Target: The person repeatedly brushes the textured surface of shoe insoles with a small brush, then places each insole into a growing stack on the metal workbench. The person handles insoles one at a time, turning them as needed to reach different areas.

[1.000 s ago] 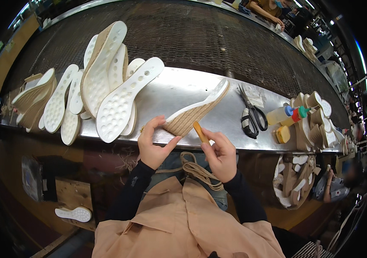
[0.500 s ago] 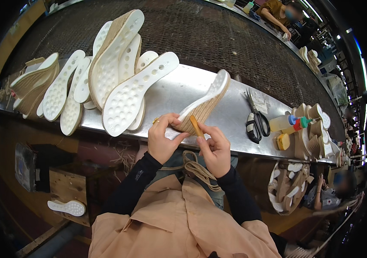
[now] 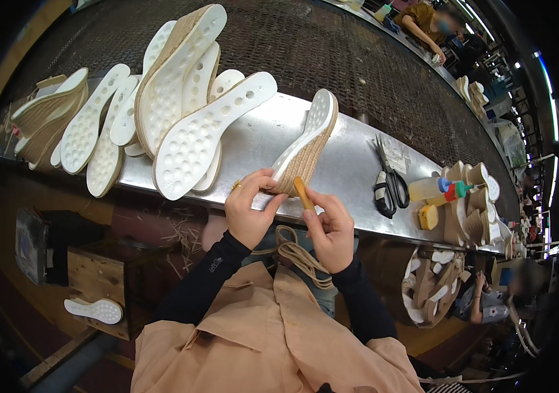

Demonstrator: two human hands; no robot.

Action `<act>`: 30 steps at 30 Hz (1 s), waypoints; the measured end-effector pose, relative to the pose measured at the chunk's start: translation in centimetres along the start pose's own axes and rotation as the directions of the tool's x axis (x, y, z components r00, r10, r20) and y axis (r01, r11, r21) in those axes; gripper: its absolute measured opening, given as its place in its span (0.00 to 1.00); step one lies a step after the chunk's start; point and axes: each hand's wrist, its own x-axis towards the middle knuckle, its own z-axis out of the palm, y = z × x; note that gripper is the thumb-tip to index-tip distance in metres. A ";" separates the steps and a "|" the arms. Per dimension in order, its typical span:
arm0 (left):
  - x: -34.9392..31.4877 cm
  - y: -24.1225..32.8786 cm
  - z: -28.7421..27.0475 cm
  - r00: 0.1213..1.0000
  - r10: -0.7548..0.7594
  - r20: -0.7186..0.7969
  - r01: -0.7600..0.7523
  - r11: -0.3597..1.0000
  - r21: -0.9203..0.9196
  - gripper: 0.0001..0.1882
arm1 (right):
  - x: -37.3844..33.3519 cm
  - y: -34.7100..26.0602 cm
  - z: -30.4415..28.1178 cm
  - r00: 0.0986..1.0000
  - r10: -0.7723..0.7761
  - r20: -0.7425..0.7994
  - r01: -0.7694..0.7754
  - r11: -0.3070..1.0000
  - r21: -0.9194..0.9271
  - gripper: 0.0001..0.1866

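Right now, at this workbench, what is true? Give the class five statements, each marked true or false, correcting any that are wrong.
1. The left hand holds a wedge sole. True.
2. The scissors lie on the metal bench. True.
3. The right hand grips the scissors. False: it holds a tan stick-like tool.
4. The blue-capped bottle is left of the scissors. False: it is to their right.
5. White-topped soles rest left of the wedge sole. True.

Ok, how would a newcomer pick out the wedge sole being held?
Find the shiny metal ledge running across the picture. Between the pile of white-faced soles on the left and the scissors on the right is one tan, woven-sided wedge sole. Unlike the piled soles, it is held at the heel by the left hand.
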 end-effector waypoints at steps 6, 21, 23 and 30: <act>-0.3 -0.3 0.2 0.999 0.046 -0.006 -0.045 0.992 0.117 0.21 | -0.3 0.2 0.1 1.000 0.005 0.003 -0.005 1.000 0.005 0.18; -1.3 0.7 2.6 0.994 -0.017 -0.108 0.043 0.968 0.246 0.35 | 0.1 -0.4 -0.3 0.998 -0.043 0.046 0.047 0.994 -0.099 0.19; -1.3 1.3 3.2 0.996 -0.031 -0.089 0.055 0.957 0.285 0.41 | 0.5 -0.8 -0.8 0.988 -0.141 0.063 0.153 0.955 -0.252 0.19; 0.3 0.9 4.7 0.990 -0.138 0.005 0.137 0.985 0.106 0.54 | 2.0 -2.8 -2.4 0.941 -0.205 0.268 0.323 0.778 -0.539 0.18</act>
